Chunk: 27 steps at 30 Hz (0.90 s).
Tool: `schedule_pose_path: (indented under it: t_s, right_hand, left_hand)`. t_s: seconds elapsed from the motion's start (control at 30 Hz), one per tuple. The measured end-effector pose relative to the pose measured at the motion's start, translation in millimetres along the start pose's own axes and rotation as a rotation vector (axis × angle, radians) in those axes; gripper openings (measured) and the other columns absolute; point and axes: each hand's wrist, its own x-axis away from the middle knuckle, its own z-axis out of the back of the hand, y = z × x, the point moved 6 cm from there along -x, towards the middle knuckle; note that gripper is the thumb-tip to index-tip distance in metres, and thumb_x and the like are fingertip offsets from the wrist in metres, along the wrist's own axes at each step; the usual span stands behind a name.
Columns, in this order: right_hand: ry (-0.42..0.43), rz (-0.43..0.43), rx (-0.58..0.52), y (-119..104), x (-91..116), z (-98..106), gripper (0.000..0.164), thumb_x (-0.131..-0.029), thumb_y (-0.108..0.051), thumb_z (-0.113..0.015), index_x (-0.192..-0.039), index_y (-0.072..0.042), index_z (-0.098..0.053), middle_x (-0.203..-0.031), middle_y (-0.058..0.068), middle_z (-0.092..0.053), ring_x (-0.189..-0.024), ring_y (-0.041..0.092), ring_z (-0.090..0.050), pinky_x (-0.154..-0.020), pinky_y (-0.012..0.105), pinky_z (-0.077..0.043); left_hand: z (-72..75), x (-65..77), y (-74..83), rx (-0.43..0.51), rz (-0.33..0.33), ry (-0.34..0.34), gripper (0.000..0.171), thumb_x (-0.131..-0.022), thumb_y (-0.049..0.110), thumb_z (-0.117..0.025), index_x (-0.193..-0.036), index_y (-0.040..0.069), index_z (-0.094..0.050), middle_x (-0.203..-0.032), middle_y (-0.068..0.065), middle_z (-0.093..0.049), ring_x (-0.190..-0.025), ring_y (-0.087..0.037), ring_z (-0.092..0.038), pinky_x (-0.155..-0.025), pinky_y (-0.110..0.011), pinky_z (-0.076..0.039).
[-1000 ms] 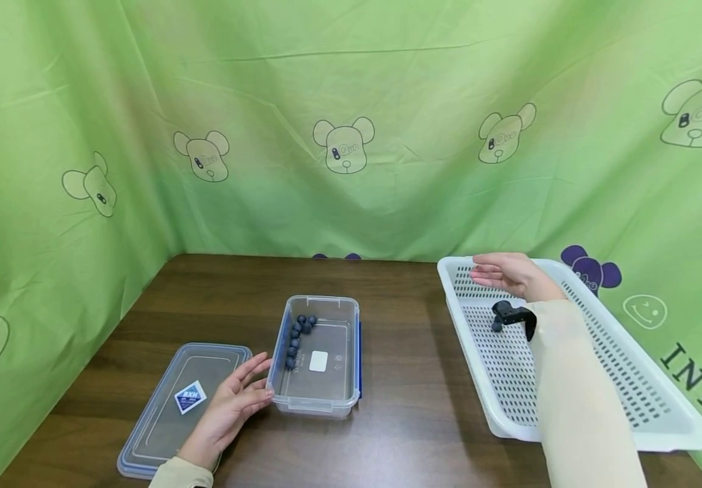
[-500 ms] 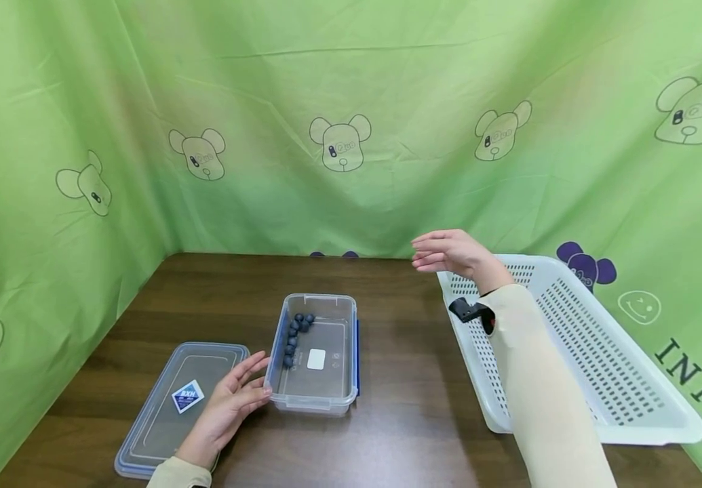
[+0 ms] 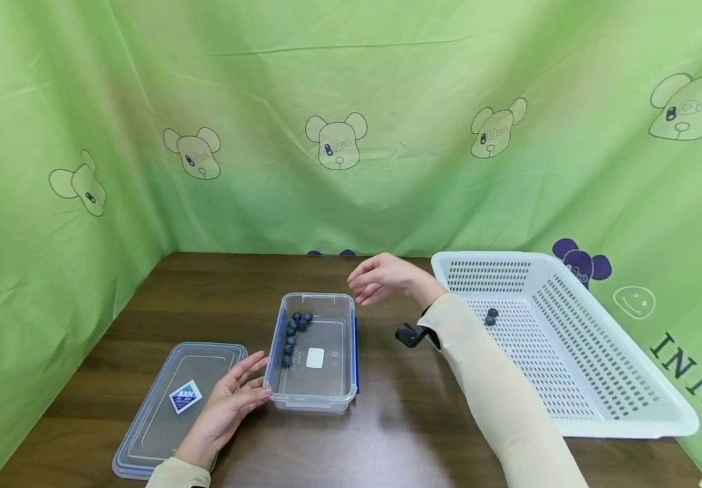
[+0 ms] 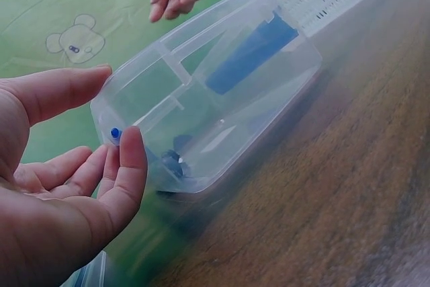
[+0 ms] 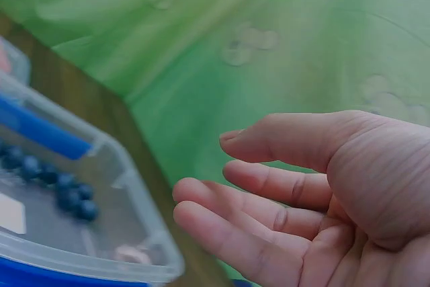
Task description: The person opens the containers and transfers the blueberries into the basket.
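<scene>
Clear plastic is forming the container (image 3: 344, 352) we are seeing mid-table in the head view, with dark blue berries (image 3: 290, 340) lying along its left side. The right hand (image 3: 381, 278) has been moving across from the white basket (image 3: 625, 428), and it is now hanging beside the container's far right corner. Work seems to be shifting to the container, though two berries (image 3: 492, 313) are staying in the basket. The left forearm is crossing the lid (image 3: 170, 420), and the right sleeve (image 3: 479, 379) is crossing the basket's near left side.

In the left wrist view, we are finding the left hand (image 4: 74, 159) with thumb and fingers parted, touching the container's corner.

In the right wrist view, the fingers are spreading slightly, thumb apart, and we are seeing nothing between them.
</scene>
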Motion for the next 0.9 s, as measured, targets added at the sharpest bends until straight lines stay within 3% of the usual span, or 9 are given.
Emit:
schedule_pose_path:
  t_s: [0.13,0.23,0.57,0.9]
  right_hand:
    - [-0.054,-0.040,0.054,8.7,-13.6,-24.3,0.033,-0.091,0.002,-0.060,-0.119,0.018,-0.055,-0.078,0.014,-0.069,-0.069,0.020,-0.069,-0.073,0.038,-0.060]
    - [-0.079,-0.072,0.083,15.1,-21.7,-41.4,0.025,-0.090,0.003,-0.061,-0.112,0.015,-0.060,-0.075,0.014,-0.068,-0.066,0.020,-0.068,-0.072,0.039,-0.060]
    - [-0.189,-0.131,0.172,36.6,-39.1,-97.8,0.018,-0.091,0.004,-0.062,-0.108,0.010,-0.064,-0.076,0.013,-0.067,-0.064,0.019,-0.067,-0.066,0.034,-0.060]
    - [-0.209,-0.154,0.190,59.7,-49.2,-127.4,0.021,-0.086,0.008,-0.065,-0.107,0.007,-0.068,-0.077,0.016,-0.069,-0.066,0.022,-0.067,-0.070,0.039,-0.060]
  left_hand:
    - [0.4,0.1,0.7,0.004,-0.004,0.030,0.071,-0.081,-0.017,-0.059,-0.147,-0.008,-0.034,-0.131,-0.003,-0.053,-0.105,-0.019,-0.059,-0.082,-0.028,-0.055]
    - [-0.3,0.5,2.0,0.001,-0.013,0.035,0.072,-0.081,-0.019,-0.058,-0.147,-0.010,-0.031,-0.131,-0.005,-0.053,-0.104,-0.019,-0.060,-0.081,-0.026,-0.055]
    - [-1.1,0.6,3.2,-0.013,-0.015,0.027,0.073,-0.082,-0.018,-0.059,-0.148,-0.012,-0.029,-0.133,-0.008,-0.053,-0.106,-0.019,-0.060,-0.082,-0.026,-0.055]
    - [-0.4,0.1,1.5,-0.023,0.005,0.029,0.074,-0.083,-0.017,-0.059,-0.149,-0.010,-0.027,-0.136,-0.010,-0.050,-0.109,-0.020,-0.059,-0.082,-0.027,-0.055]
